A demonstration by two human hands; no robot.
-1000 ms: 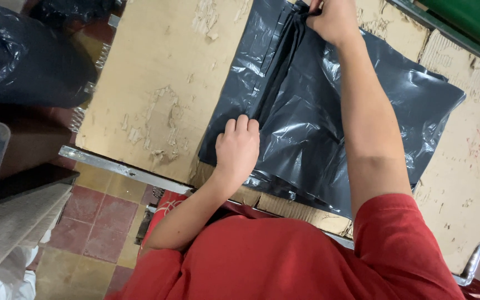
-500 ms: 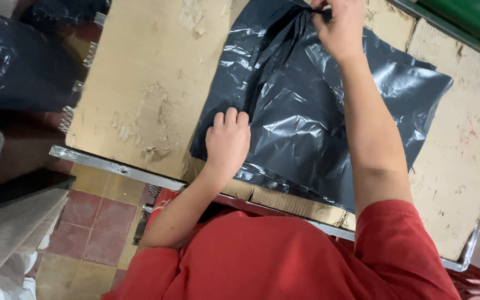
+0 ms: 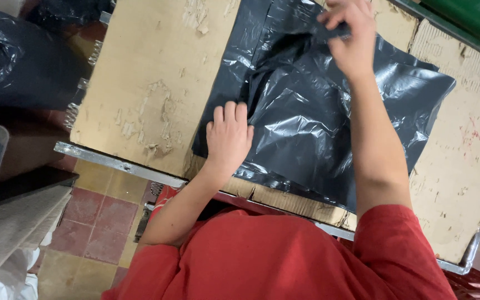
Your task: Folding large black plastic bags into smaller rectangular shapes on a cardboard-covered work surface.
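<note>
A large black plastic bag (image 3: 329, 116) lies spread on a cardboard-covered table (image 3: 151, 89). My left hand (image 3: 229, 136) rests flat, fingers together, on the bag's near left edge and presses it down. My right hand (image 3: 351, 39) is at the bag's far edge, pinching a fold of the black plastic and lifting it off the table. The plastic puckers into a raised ridge between my two hands. My red shirt fills the bottom of the view.
Another black plastic bag (image 3: 12, 61) lies bunched at the upper left, off the table. The table has a metal rim (image 3: 118, 164). Red and tan floor tiles (image 3: 93, 222) show below it. A green surface (image 3: 468, 16) sits at the top right.
My right hand has drawn the bag's far edge toward me and upward, raising a fold. My left hand stays pressed on the near edge. The view has shifted slightly.
</note>
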